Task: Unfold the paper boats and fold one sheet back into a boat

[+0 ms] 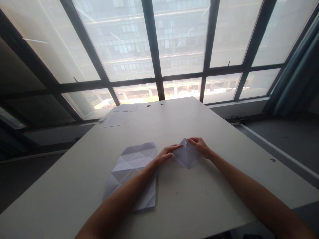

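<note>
A small folded piece of white paper (186, 154) sits on the white table (189, 199) between my hands, its lower tip pointing towards me. My left hand (166, 155) grips its left side, and my right hand (200, 147) holds its upper right edge. To the left, a larger white sheet with many diagonal creases (131, 169) lies flat on the table, partly hidden under my left forearm.
Loose white papers (126, 107) and a single sheet (115, 119) lie at the table's far left corner, beside a small white object (101, 119). Large windows (181, 39) stand beyond the far edge, with a blue-grey curtain (294, 69) at right.
</note>
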`<state>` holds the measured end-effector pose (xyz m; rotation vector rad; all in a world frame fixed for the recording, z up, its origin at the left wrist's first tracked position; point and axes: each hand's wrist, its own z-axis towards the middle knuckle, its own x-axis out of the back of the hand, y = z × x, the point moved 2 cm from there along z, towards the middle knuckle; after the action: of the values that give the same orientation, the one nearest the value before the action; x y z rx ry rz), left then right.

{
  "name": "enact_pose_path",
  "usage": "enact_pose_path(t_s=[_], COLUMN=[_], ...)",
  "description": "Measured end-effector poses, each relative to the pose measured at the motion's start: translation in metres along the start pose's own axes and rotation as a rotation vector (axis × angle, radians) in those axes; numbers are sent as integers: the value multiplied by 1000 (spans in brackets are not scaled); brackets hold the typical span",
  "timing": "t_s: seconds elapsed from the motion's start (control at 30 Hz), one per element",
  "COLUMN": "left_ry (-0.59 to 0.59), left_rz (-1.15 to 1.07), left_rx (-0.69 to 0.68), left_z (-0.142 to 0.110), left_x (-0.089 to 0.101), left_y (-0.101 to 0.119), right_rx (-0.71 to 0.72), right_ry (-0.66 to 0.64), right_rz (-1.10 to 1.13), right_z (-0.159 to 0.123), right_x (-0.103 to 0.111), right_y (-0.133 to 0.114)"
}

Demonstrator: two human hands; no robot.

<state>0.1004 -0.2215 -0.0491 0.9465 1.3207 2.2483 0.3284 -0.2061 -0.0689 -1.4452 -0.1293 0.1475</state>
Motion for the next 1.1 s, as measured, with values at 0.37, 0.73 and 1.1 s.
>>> enact_pose_path(t_s=[0.37, 0.73, 1.1], left_ry=[363, 424, 472], left_rz=[342, 275, 246], left_rx=[7, -52, 19], left_z=[6, 6, 7], left_x=[-9, -11, -12], left_y=[-13, -13, -2], right_rx=[65, 134, 277], right_ry=[-100, -82, 68], right_rz=[-159, -197, -280], right_z=[-5, -3, -4], right_x=[-24, -29, -33], right_y=[5, 12, 4])
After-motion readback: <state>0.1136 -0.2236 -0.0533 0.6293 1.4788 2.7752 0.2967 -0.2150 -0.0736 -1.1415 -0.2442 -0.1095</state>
